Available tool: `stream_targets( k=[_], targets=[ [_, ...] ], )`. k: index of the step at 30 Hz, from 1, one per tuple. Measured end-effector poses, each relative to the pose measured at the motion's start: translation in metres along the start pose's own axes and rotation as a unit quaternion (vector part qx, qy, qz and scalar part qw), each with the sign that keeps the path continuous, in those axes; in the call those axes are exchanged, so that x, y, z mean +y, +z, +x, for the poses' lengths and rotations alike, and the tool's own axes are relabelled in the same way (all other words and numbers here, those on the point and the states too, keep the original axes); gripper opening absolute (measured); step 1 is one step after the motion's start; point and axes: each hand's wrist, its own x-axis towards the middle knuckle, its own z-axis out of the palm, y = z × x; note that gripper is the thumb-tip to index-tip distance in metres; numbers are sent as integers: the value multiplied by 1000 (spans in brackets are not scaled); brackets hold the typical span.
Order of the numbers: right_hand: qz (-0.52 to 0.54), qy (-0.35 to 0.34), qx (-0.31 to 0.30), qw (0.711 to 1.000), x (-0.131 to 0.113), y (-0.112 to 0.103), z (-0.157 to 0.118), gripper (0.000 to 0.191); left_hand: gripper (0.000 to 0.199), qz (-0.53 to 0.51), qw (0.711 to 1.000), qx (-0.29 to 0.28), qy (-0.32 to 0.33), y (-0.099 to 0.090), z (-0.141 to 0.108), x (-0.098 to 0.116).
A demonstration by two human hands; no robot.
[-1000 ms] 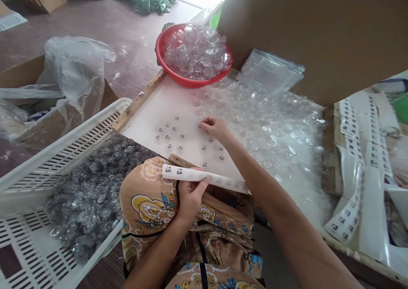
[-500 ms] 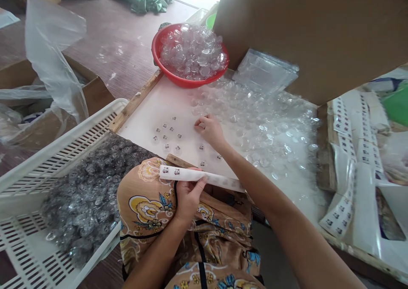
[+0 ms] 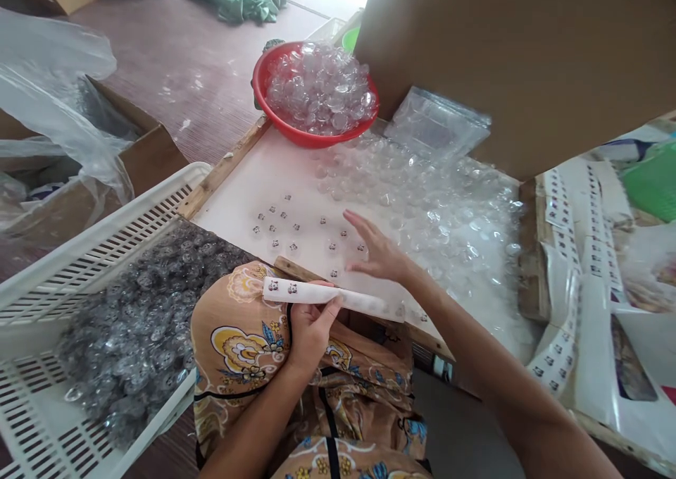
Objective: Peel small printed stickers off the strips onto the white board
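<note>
Left hand (image 3: 310, 326) pinching the sticker strip (image 3: 327, 294) over the lap; right hand (image 3: 381, 253), fingers spread and empty, hovering above stickered domes (image 3: 293, 247) on the tabletop (image 3: 248, 190). Best to peel one sticker cleanly, then centre it before pressing.

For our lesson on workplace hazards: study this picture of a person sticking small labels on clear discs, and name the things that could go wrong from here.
1. The right hand hovers open just above the stickered discs; a sweep might scatter them into the unlabelled clear discs.
2. The sticker strip, held only by the left hand, hangs past the board edge and could bend or snag.
3. The red bowl is heaped and overhangs the board; a nudge might spill it.
</note>
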Motion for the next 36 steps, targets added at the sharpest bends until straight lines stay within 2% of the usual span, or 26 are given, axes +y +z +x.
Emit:
stream_targets(
  k=[3,6,10,14,17,19,21,23,27,30,33,34,36],
  targets=[
    [-61,2,-86,994,0,6,-24,106,30,2,1000,1,7,0,0,0],
    [-99,1,-103,990,-2,23,-9,99,29,12,1000,1,18,-1,-1,0],
    [-90,-36,-90,991,-14,49,60,82,28,29,999,-1,25,-3,-2,-2],
    [-40,-73,-104,991,-42,78,136,71,30,30,999,5,43,-5,0,-6],
    [5,-109,-90,990,-70,101,175,66,32,21,999,4,41,-7,3,-10],
    [48,-113,-71,990,-87,112,190,63,33,19,999,9,41,-8,3,-12],
    [96,-109,-59,988,-97,115,196,58,32,23,999,9,42,-9,3,-12],
    [157,-98,-56,981,-97,108,197,52,31,30,999,1,43,-8,2,-10],
    [309,-15,-45,950,-69,82,188,41,28,32,998,-10,49,-6,1,-6],
    [386,61,-4,920,-48,69,180,38,26,28,998,-13,49,-7,1,-6],
    [423,116,43,898,-44,69,174,38,26,36,998,-12,49,-8,0,-8],
    [437,122,44,890,-47,71,173,38,26,38,998,-11,48,-9,0,-8],
    [476,105,4,873,-57,76,173,40,27,42,998,-7,46,-9,-1,-8]
  ],
)
